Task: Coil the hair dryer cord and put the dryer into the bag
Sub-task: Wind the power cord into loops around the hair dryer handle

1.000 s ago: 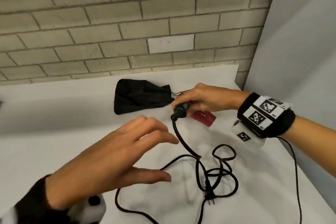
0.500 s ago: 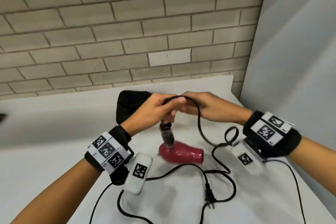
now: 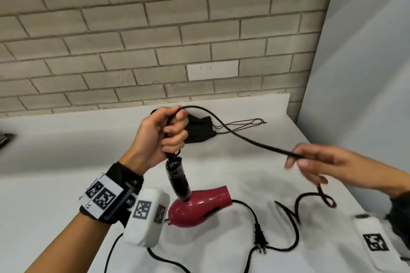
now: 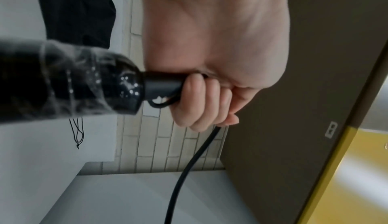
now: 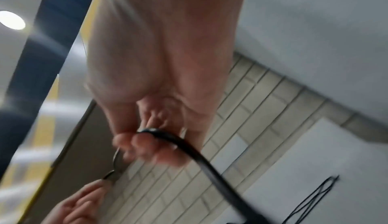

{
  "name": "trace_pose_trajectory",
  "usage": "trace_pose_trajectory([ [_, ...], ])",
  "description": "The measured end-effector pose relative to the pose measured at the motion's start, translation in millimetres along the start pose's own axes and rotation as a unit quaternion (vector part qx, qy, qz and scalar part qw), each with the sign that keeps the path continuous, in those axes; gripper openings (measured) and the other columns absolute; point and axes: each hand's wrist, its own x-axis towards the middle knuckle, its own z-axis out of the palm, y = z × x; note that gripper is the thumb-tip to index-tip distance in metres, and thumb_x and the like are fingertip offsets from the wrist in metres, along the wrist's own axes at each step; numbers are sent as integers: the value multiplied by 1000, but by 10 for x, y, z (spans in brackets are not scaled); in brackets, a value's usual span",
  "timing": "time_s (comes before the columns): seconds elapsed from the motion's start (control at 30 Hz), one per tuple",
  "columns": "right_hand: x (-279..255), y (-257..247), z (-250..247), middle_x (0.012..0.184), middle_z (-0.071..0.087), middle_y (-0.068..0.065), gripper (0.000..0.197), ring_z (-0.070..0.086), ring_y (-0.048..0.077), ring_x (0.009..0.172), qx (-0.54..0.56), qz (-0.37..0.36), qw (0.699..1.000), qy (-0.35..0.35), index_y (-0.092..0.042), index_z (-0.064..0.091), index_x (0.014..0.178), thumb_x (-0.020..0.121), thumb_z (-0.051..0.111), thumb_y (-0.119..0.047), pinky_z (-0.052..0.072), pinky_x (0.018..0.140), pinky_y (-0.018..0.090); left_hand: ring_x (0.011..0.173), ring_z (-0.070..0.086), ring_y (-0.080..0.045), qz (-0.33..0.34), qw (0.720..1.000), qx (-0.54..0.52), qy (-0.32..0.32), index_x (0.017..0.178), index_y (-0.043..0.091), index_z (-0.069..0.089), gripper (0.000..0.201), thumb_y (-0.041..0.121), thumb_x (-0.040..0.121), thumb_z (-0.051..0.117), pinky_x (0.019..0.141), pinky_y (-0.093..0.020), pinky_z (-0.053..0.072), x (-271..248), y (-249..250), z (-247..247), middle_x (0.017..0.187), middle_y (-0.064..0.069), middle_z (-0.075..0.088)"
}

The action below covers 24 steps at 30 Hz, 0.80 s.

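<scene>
Your white countertop (image 3: 66, 162) carries the black drawstring fabric bag (image 3: 199, 133) near the brick wall, just behind your left hand (image 3: 159, 135). That hand is fisted around the black power cord (image 3: 244, 137) at the handle end, so the red hair dryer with black handle (image 3: 197, 208) hangs below it. Your right hand (image 3: 321, 166), blurred, pinches the cord farther right; slack and the plug (image 3: 259, 239) lie on the counter.
</scene>
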Motion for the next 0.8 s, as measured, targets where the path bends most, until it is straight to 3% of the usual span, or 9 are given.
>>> trace_pose_trajectory([
  [0.1,-74,103,-19,62,52,-3,34,44,13,56,-83,-77,968,224,-25,60,88,79,62,-58,40,55,19,40,12,-9,17,999,27,17,72,14,51,25,23,92,39,34,-20,13,15,-57,-9,52,7,20],
  [0.17,-35,88,70,69,60,-9,6,53,6,59,-270,-121,911,286,-30,60,88,86,57,-36,41,58,10,43,15,-10,31,997,67,31,76,13,51,25,23,95,40,35,-19,19,43,-123,19,51,7,25],
  [0.23,38,1,247,73,63,-16,14,58,0,62,-423,-187,857,226,-25,64,96,88,53,-22,46,60,8,43,19,-9,29,994,100,44,80,11,53,24,24,97,42,37,-19,23,72,-174,52,50,8,27],
  [0.33,201,-145,506,73,65,-7,23,60,12,59,-531,-230,807,117,-22,66,98,80,62,-8,47,39,25,40,26,-6,6,990,128,57,81,6,59,25,25,92,47,37,-17,26,109,-229,119,48,6,32],
  [0.4,371,-281,658,73,66,-6,28,60,15,58,-524,-246,812,79,-22,69,98,77,67,-4,45,36,26,39,30,-6,-5,989,141,54,81,4,62,26,26,88,50,37,-17,30,135,-270,192,46,3,40],
  [0.47,553,-438,771,73,68,-7,18,59,14,59,-497,-271,822,62,-23,70,98,85,61,-14,46,38,26,39,39,-8,-16,988,151,40,79,4,62,28,26,89,49,41,-19,39,160,-317,255,47,-1,49],
  [0.57,776,-611,851,74,71,-5,24,64,16,61,-452,-289,840,81,-20,74,98,88,53,-26,50,44,26,45,50,-11,-29,987,158,22,73,6,61,33,26,94,45,48,-20,46,182,-368,310,52,-3,57],
  [0.67,866,-692,852,70,69,-2,27,62,19,58,-438,-267,851,115,-18,74,96,90,50,-30,52,48,31,44,55,-14,-28,991,126,24,71,3,60,36,22,96,43,47,-21,48,181,-365,311,52,-6,56],
  [0.8,895,-764,694,64,64,-7,28,51,9,52,-428,-229,859,161,-22,74,93,90,50,-36,51,51,32,37,58,-20,-38,989,142,-23,69,6,66,34,19,93,45,43,-28,53,145,-391,312,51,-12,61],
])
